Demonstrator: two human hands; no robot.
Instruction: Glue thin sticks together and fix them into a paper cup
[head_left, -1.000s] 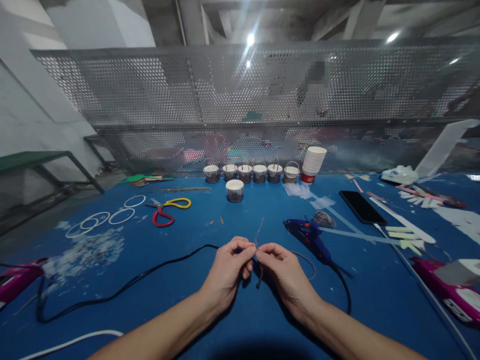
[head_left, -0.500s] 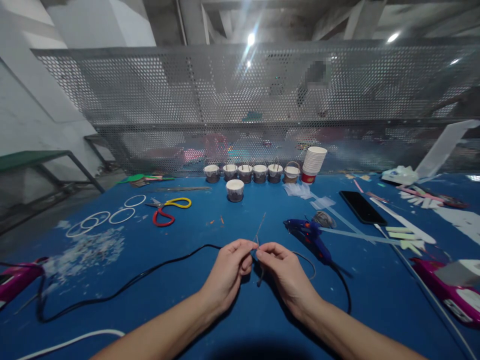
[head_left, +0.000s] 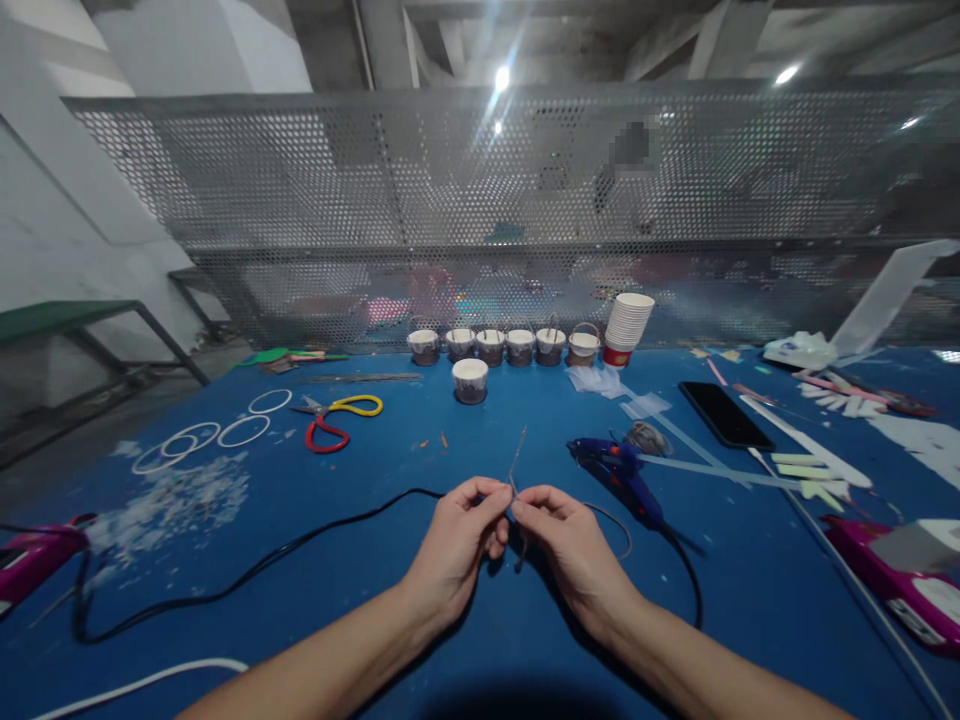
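Above the blue table, my left hand (head_left: 463,535) pinches a thin wire-like strand (head_left: 517,455) between thumb and forefinger. The strand's tip sticks up and leans slightly right. Close beside it, my right hand (head_left: 570,535) is closed in a pinch on a grey cord (head_left: 616,522) where it meets the strand. This cord loops out behind the right hand, and a short dark end (head_left: 520,562) hangs below the fingers. Fingertips hide the exact join. Farther off stands a small wrapped paper cup (head_left: 470,383); right of my hands lies a blue glue gun (head_left: 619,470).
Several wrapped cups (head_left: 490,347), some with handles, line the back by a cup stack (head_left: 628,330). Scissors (head_left: 330,420) and white rings (head_left: 244,431) lie left. A black cable (head_left: 285,553) crosses the table. A grey yarn bundle (head_left: 649,438) and phone (head_left: 724,415) are right.
The strand's upper end has tipped slightly left and now stands as a single line above the fingers. Both hands have barely shifted.
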